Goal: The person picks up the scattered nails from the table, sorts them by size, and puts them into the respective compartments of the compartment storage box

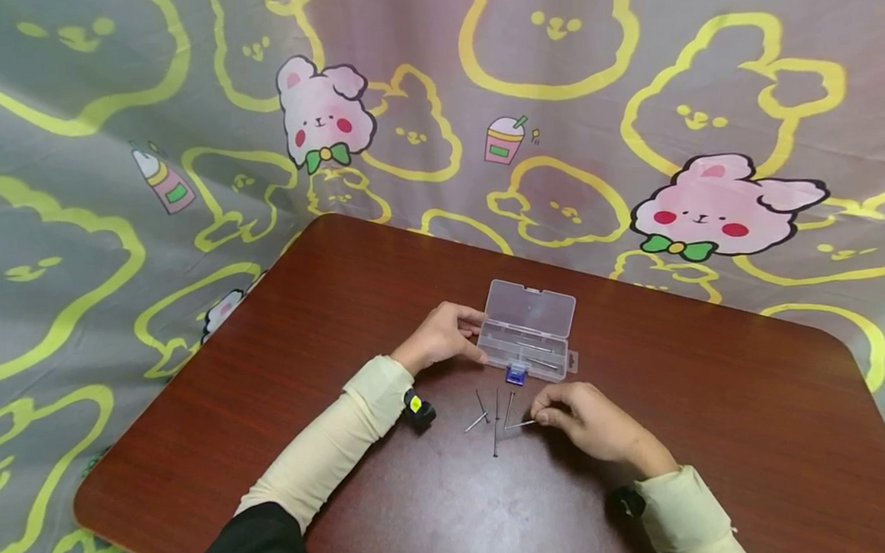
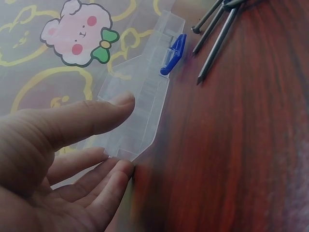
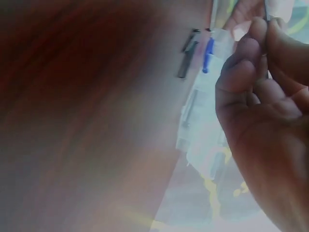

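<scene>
A clear plastic box (image 1: 498, 359) stands on the table with its lid (image 1: 530, 307) raised at the back and a blue latch (image 1: 516, 376) at the front. Some nails (image 1: 536, 346) lie inside it. My left hand (image 1: 443, 335) holds the box's left end, thumb toward the front and fingers at the end wall, as the left wrist view also shows. In front of the box, several loose nails (image 1: 495, 442) lie crossed on the table. My right hand (image 1: 588, 419) pinches one nail (image 1: 522, 424) between thumb and fingertips, its free end pointing left at the pile.
The brown wooden table (image 1: 279, 318) has rounded corners. Behind and to the left hangs a patterned curtain (image 1: 430, 43) along its edges. A hanging tab (image 1: 573, 361) sticks out from the box's right end. Dark wrist cameras (image 1: 419, 410) sit at both cuffs.
</scene>
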A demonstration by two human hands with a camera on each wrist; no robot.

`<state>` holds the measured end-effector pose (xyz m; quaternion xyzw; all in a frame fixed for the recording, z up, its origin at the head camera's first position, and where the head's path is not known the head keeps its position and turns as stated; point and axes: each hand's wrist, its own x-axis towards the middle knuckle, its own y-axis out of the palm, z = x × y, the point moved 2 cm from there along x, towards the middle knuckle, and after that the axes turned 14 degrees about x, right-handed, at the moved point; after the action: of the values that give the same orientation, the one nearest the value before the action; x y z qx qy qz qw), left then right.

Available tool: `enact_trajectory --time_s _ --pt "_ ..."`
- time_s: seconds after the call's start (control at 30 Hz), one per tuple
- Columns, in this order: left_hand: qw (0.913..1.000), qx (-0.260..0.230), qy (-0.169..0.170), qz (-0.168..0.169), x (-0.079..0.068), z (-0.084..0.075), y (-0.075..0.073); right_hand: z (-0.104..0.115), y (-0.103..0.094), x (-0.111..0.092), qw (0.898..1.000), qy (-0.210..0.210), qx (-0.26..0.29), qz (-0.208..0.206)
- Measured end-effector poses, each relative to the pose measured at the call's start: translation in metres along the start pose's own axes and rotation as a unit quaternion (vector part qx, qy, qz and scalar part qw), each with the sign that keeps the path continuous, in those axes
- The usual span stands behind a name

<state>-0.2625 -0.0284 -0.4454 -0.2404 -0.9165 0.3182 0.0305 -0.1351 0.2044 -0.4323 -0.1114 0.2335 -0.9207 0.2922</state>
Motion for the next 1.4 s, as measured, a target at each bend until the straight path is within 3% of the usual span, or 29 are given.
enact_trajectory --time_s 0.47,1.4 --pt "1.0000 0.005 -0.003 0.001 -0.001 -0.002 -0.001 0.004 -0.010 0.003 0.994 0.058 0.076 -0.045" --pt "1.0000 0.003 0.000 0.004 -0.001 -0.002 -0.002 -0.004 -0.033 0.021 0.985 0.095 0.066 -0.129"
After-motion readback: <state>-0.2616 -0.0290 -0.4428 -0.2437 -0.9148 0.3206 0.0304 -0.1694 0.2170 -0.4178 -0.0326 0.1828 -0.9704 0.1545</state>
